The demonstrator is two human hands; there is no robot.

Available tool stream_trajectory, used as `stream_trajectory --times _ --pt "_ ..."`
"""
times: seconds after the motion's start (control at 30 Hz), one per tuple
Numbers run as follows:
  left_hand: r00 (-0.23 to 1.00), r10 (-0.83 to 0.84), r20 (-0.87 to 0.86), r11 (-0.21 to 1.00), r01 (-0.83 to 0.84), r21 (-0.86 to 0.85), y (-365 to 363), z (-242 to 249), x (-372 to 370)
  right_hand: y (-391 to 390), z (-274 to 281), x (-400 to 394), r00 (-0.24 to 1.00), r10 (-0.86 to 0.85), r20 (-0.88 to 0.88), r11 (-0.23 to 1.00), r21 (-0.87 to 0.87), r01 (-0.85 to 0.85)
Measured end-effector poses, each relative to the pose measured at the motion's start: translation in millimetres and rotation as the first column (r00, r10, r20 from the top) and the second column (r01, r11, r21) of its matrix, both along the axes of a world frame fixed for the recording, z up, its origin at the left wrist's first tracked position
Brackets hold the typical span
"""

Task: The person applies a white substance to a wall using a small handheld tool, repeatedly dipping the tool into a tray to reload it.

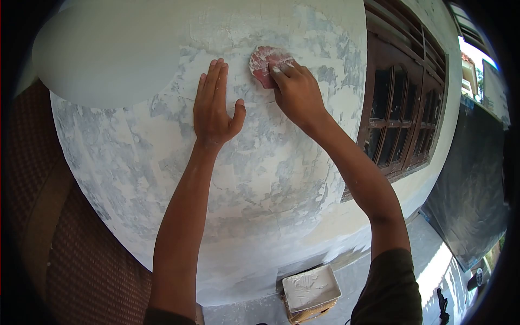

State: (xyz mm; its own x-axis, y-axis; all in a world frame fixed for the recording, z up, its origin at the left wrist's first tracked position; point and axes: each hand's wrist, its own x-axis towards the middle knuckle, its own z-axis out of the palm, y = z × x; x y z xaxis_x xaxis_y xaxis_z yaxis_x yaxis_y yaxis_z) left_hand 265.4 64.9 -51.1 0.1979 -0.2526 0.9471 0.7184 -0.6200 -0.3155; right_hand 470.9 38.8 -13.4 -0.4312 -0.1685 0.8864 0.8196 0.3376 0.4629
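Note:
The wall before me is patchy, with white filler spread unevenly over blue-grey. Against it my left hand lies flat, fingers pointing up and thumb out to the side, holding nothing. To its right, my right hand grips a flat reddish piece smeared with white paste and has it pressed to the wall. The piece has an irregular rounded outline; part of it is hidden under the fingers, and its exact kind I cannot tell.
Below, a shallow tray of white paste rests on a box on the grey floor. A brown wooden window is set in the wall at right. Dark sheeting hangs farther right. Woven brown material borders the left side.

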Motion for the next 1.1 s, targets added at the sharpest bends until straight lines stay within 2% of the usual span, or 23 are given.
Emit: stream_trajectory --times 0.07,0.13,0.2,0.23,0.3,0.33,0.4,0.43,0.47,0.57,0.7,0.77,0.8,0.87,0.97,1.03,1.1 --pt "1.000 0.009 -0.007 1.000 -0.009 -0.003 -1 0 0 -6 1 1 0.999 0.032 0.003 0.999 -0.003 -0.032" --pt "1.000 0.003 -0.010 1.000 -0.003 -0.003 2 0 0 -6 37 3 0.993 0.078 -0.086 0.995 0.061 -0.073" --pt "1.000 0.000 -0.010 1.000 0.000 -0.005 2 -1 -1 2 83 4 0.992 0.092 -0.090 0.977 0.202 -0.073" --pt "1.000 0.006 -0.008 1.000 -0.006 -0.008 2 -1 -1 6 102 2 0.994 0.061 -0.087 0.975 0.217 -0.041" --pt "1.000 0.014 -0.008 1.000 -0.014 -0.012 1 -1 0 15 123 -3 0.995 0.034 -0.089 0.993 0.116 -0.024" --pt "1.000 0.009 -0.005 1.000 -0.009 -0.011 1 0 0 18 120 -2 0.995 0.035 -0.091 0.993 0.116 -0.025" --pt "1.000 0.005 -0.008 1.000 -0.005 -0.015 1 0 -1 25 101 -2 0.998 -0.067 0.014 0.987 0.144 0.064" --pt "1.000 0.000 -0.006 1.000 0.000 -0.013 1 0 -1 23 80 -4 0.997 -0.079 -0.001 0.991 0.113 0.078" --pt "1.000 -0.007 -0.003 1.000 0.007 -0.012 1 0 -1 20 56 -4 0.998 -0.054 0.010 0.991 0.120 0.052" --pt "1.000 -0.015 0.000 1.000 0.015 -0.008 0 -1 0 2 -3 -7 1.000 -0.005 0.002 1.000 -0.017 0.005" --pt "1.000 0.003 -0.007 1.000 -0.003 -0.012 0 -1 0 -3 56 1 0.995 0.059 -0.083 0.989 0.142 -0.047" --pt "1.000 0.021 -0.006 1.000 -0.022 -0.007 2 -1 -1 3 99 6 0.994 -0.020 -0.111 0.985 0.169 0.038" --pt "1.000 0.026 -0.006 1.000 -0.026 -0.010 2 -2 -1 9 106 8 0.994 -0.015 -0.111 0.986 0.166 0.034" --pt "1.000 0.013 -0.006 1.000 -0.013 0.000 2 -1 -1 18 114 13 0.993 -0.110 -0.038 0.981 0.155 0.114" --pt "1.000 0.001 -0.003 1.000 -0.001 -0.004 1 -1 -1 26 63 15 0.999 -0.036 0.008 0.984 0.176 0.034" --pt "1.000 -0.001 -0.001 1.000 0.001 -0.003 1 -1 0 17 12 12 1.000 -0.020 -0.024 0.998 0.056 0.021" --pt "1.000 -0.001 0.001 1.000 0.001 0.004 1 -1 0 0 -14 9 0.999 0.020 -0.028 0.999 -0.047 -0.022"
